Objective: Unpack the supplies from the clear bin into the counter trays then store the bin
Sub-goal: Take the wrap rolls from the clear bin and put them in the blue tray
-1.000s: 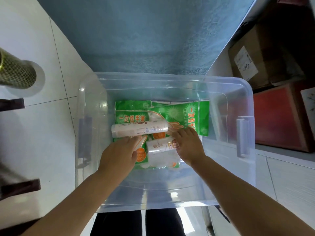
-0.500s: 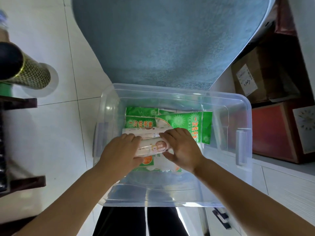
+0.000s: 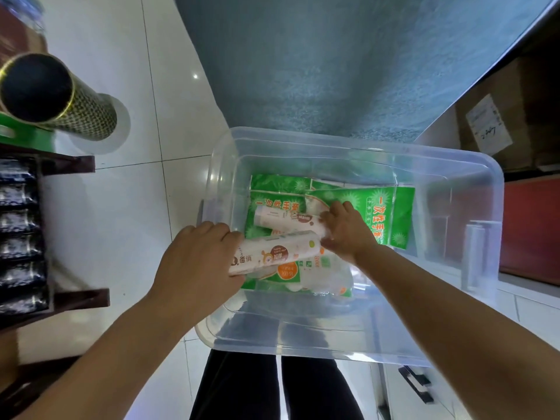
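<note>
Nearest, the left hand (image 3: 197, 265) wraps the end of a white printed roll (image 3: 274, 253), fingers curled round it and thumb beneath, the roll tipped up off the pile, probably so it comes clear of the packets below. Just beyond, the right hand (image 3: 345, 234) closes its fingers over the end of a second roll (image 3: 285, 221) lying across the green glove packets (image 3: 391, 213); how firmly it grips I cannot tell, since the palm hides the contact. Both rolls sit inside the clear bin (image 3: 378, 159), over the flat packets covering its floor. One roll per hand suits carrying both to the trays, which are not in view.
</note>
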### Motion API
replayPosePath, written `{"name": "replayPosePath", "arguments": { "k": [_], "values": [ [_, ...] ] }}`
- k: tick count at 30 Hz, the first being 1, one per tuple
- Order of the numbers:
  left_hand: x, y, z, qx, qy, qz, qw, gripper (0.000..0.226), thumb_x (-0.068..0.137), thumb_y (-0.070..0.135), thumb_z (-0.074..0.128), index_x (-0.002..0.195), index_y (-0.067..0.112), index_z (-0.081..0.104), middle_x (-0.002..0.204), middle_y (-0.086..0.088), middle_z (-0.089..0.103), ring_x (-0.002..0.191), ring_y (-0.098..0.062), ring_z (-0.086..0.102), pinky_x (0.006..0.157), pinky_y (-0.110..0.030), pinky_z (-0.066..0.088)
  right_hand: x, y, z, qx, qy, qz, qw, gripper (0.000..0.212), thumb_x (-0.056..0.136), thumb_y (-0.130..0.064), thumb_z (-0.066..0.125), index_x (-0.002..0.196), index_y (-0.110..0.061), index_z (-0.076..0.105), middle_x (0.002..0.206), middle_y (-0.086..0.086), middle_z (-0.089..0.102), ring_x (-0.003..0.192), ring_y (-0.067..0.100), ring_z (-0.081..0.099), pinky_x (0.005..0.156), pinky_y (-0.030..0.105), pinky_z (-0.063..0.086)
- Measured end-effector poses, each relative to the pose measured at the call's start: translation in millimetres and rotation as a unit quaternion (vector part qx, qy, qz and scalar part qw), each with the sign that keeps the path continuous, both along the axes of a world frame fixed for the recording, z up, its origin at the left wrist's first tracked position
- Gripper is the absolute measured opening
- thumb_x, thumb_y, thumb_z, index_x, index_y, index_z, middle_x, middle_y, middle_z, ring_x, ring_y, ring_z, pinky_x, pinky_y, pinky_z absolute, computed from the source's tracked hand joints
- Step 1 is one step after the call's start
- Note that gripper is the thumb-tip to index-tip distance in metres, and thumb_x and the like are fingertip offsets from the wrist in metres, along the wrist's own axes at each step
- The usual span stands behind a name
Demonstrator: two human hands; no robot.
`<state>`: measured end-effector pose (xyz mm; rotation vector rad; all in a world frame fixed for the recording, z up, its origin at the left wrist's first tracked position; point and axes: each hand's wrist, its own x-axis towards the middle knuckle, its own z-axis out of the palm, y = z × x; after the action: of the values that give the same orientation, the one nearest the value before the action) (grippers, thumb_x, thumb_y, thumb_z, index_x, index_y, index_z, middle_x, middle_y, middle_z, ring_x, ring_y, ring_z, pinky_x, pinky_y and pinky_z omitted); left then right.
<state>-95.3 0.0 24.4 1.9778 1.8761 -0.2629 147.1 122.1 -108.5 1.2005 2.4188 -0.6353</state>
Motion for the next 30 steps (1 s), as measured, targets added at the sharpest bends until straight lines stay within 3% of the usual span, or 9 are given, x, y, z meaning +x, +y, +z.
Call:
{"name": "replayPosePath", "arguments": {
  "k": [6,9,13,20,23,26,30],
  "values": [
    [1.2,3.2,15.2,-0.013,-0.023,0.009,1.000,0.052,0.053,0.044,0.078,0.098,0.020,0.067,0.079,0.004,0.065,0.067,-0.015,0.055,0.056,-0.025,0.038,41.7,-4.7,51.8,0.013,-0.001,-0.058,0.998,0.050,0.073,-0.028,0.072,0.113,-0.006,0.050,0.108,0.013,0.053,0.088,0.031,0.053,0.068,0.032,0.038],
    [2.5,12.4,34.0,-0.020,-0.072,0.023,0.997,0.051,0.058,0.051,0.072,0.102,0.026,0.064,0.079,0.010,0.057,0.070,-0.009,0.046,0.053,-0.019,0.029,62.4,-13.4,97.6,0.035,0.002,-0.117,0.993,0.049,0.076,-0.030,0.070,0.115,-0.012,0.047,0.107,0.010,0.059,0.095,0.031,0.056,0.068,0.034,0.043],
    [7.9,33.3,70.8,-0.060,-0.148,0.030,0.987,0.053,0.058,0.050,0.072,0.106,0.032,0.061,0.078,0.018,0.046,0.076,-0.005,0.046,0.051,-0.016,0.029,85.3,-29.2,173.0,0.094,0.023,-0.213,0.972,0.048,0.071,-0.028,0.071,0.111,-0.013,0.051,0.100,0.009,0.062,0.093,0.032,0.057,0.068,0.036,0.046],
    [43.7,75.4,146.5,-0.035,-0.232,-0.038,0.971,0.056,0.052,0.049,0.070,0.104,0.033,0.063,0.079,0.018,0.053,0.074,0.002,0.052,0.053,-0.016,0.033,135.8,-76.4,312.1,0.258,0.035,-0.323,0.910,0.060,0.060,-0.031,0.084,0.110,-0.008,0.060,0.091,0.015,0.068,0.078,0.035,0.064,0.060,0.040,0.055],
    [72.8,91.6,181.4,0.011,-0.229,-0.106,0.968,0.058,0.047,0.055,0.062,0.100,0.033,0.063,0.077,0.015,0.052,0.075,-0.005,0.052,0.058,-0.023,0.038,164.5,-108.0,361.0,0.329,0.046,-0.361,0.872,0.062,0.059,-0.035,0.085,0.108,-0.007,0.060,0.090,0.013,0.067,0.077,0.034,0.064,0.057,0.040,0.055],
    [109.8,106.3,213.0,0.053,-0.249,-0.140,0.957,0.059,0.044,0.054,0.062,0.099,0.031,0.065,0.080,0.014,0.055,0.078,-0.013,0.055,0.065,-0.030,0.044,194.6,-144.3,395.1,0.390,0.044,-0.392,0.832,0.061,0.065,-0.041,0.079,0.110,-0.005,0.059,0.092,0.011,0.067,0.078,0.032,0.063,0.059,0.038,0.053],
    [175.9,112.7,251.4,0.080,-0.283,-0.192,0.936,0.056,0.049,0.043,0.074,0.102,0.031,0.063,0.083,0.012,0.057,0.078,-0.013,0.056,0.065,-0.031,0.044,234.9,-196.3,419.3,0.434,0.020,-0.437,0.788,0.060,0.075,-0.055,0.056,0.113,-0.008,0.058,0.093,0.008,0.066,0.078,0.028,0.062,0.060,0.034,0.052]
  ]
}}
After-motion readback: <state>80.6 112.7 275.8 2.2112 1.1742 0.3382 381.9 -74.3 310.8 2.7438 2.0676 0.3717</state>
